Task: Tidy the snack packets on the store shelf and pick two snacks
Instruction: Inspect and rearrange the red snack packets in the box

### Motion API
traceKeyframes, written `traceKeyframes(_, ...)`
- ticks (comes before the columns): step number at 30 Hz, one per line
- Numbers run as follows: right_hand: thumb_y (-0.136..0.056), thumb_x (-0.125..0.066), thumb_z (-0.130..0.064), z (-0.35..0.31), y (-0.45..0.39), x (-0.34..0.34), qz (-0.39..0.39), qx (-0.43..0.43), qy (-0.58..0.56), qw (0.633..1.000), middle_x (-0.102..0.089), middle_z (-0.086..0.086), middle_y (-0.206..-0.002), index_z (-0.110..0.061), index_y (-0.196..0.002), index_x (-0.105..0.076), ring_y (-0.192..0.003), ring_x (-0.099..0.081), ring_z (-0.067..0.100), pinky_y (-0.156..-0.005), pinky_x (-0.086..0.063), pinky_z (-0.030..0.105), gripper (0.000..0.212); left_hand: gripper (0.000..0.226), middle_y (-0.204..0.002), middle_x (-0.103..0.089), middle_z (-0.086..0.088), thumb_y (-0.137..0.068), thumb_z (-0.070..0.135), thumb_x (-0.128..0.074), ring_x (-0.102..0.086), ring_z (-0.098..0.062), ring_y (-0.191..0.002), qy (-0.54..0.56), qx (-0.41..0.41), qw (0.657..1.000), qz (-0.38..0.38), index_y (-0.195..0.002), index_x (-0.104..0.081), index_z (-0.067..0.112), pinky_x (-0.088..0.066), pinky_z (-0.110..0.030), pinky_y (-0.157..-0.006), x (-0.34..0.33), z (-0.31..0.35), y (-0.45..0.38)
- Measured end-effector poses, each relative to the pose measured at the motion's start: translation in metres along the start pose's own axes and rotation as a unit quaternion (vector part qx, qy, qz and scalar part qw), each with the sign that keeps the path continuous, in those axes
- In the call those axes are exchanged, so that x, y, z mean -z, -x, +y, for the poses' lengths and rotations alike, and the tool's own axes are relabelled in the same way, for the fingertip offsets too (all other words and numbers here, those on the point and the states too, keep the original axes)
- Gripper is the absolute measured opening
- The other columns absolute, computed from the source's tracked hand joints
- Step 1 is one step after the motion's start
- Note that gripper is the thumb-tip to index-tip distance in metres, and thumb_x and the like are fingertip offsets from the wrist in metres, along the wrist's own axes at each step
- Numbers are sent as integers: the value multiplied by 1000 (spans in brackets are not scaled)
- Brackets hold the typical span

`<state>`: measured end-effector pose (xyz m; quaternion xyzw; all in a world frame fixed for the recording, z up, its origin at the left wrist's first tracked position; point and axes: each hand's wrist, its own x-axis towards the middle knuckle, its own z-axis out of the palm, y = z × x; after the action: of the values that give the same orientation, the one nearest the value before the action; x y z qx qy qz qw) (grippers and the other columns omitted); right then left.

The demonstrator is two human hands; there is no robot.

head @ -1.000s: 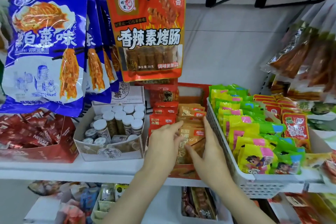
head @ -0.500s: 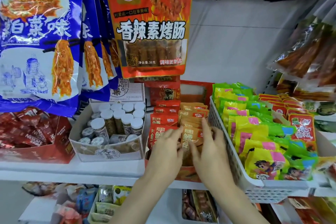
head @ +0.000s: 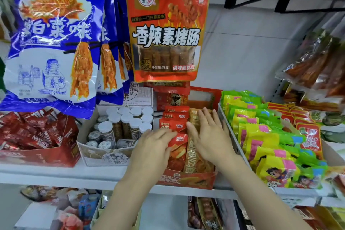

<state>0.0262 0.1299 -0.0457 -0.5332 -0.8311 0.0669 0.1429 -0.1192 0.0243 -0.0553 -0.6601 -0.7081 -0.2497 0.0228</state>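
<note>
Two hands were in view, the left hand and the right hand. At 12 o'clock hung one orange sausage bag; at 10 o'clock, at least three blue bags. At 9 o'clock sat one box of white-capped jars, roughly fifteen.

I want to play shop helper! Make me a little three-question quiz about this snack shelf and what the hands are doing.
1. True or false: the right hand lies flat on the gold packets.
2. What does the left hand touch? A) red packets B) white-capped jars C) blue hanging bags
3. Fill in: the yellow and green packets sit in a white ____.

Key: 1 true; 2 A; 3 basket.
</note>
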Motion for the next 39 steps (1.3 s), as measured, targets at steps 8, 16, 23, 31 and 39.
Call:
traceKeyframes(8,-98,-16,-62,-7,13,-3,6,-8,68,998,-16,-3,-163,-21,-154,-20,-151,-7,18,-116,-20,56,70,57,-161,-22,17,-102,35,-46,-13,-9,-150,-14,-9,999,-40,-154,-23,35,0,-29,-120,-5,-10,4)
traceKeyframes(16,-105,-19,-43,-6,-1,2,10,13,8,1000,-7,0,-165,-22,-156,-16,-152,-2,20,-120,-10,53,55,66,-165,2,10,-102,38,-46,0,-14,-152,-4,-6,1000,-8,-157,-12,27,-5,-35,-123,-5,-4,-8)
traceKeyframes(23,-106,-36,-30,-26,-18,-4,25,162,14,986,-26,-3,-160,-25,-153,-29,-147,-22,21,-118,-24,47,48,62,-166,2,5,-101,44,-44,1,-16,-153,-33,-2,999,-30,-155,-22,22,-2,-36,-123,-13,-9,-13)
traceKeyframes(31,-77,-81,-35,-23,-26,6,112,171,-62,977,-48,-2,-108,-24,-101,-71,-102,-48,18,-88,-42,29,28,48,-155,-32,5,-92,23,-68,-31,-16,-141,60,30,998,19,-137,-53,20,-30,-32,-115,-4,-18,-5)
traceKeyframes(39,-87,-71,-33,-36,-29,17,7,172,-22,985,-65,-1,-115,-26,-114,-69,-106,-61,21,-91,-50,37,28,24,-116,-54,0,-94,26,-64,-45,-18,-113,83,55,993,61,-112,-69,11,-43,-34,-99,0,-19,-2)
